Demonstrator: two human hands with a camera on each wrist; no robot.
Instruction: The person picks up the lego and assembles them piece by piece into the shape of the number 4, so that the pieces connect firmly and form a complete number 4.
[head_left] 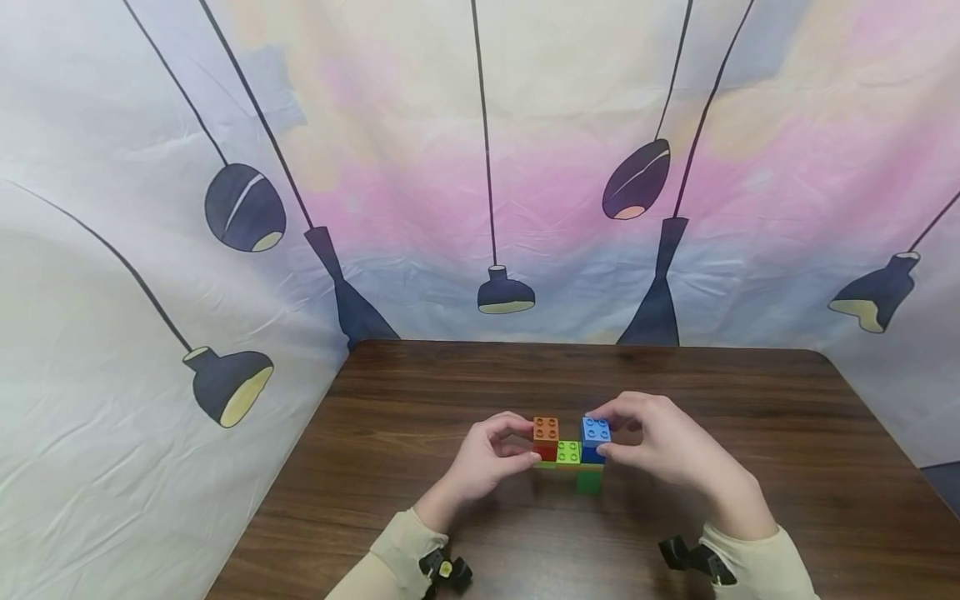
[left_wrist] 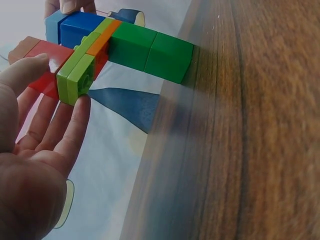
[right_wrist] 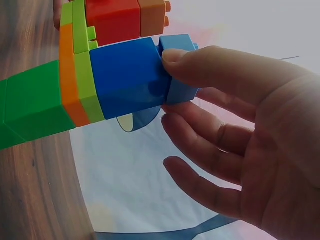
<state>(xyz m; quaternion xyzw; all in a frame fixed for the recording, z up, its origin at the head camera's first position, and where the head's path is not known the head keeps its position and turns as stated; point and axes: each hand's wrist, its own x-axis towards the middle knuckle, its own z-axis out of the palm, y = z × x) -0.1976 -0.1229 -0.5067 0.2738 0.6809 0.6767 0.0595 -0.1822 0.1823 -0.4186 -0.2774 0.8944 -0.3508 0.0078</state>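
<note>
A small build of toy bricks stands over the table on a column of green bricks. Above the green lie a thin orange brick and lime green bricks. On the left end sits a red brick topped by a brown-orange brick. My left hand holds that end, thumb on the red brick. A dark blue brick rises on the right. My right hand pinches the light blue brick on top of it, which looks slightly tilted, with a narrow gap.
The brown wooden table extends around the build, its far edge near a cloth backdrop printed with hanging lamps. Dark straps with small devices sit on both sleeves near the wrists.
</note>
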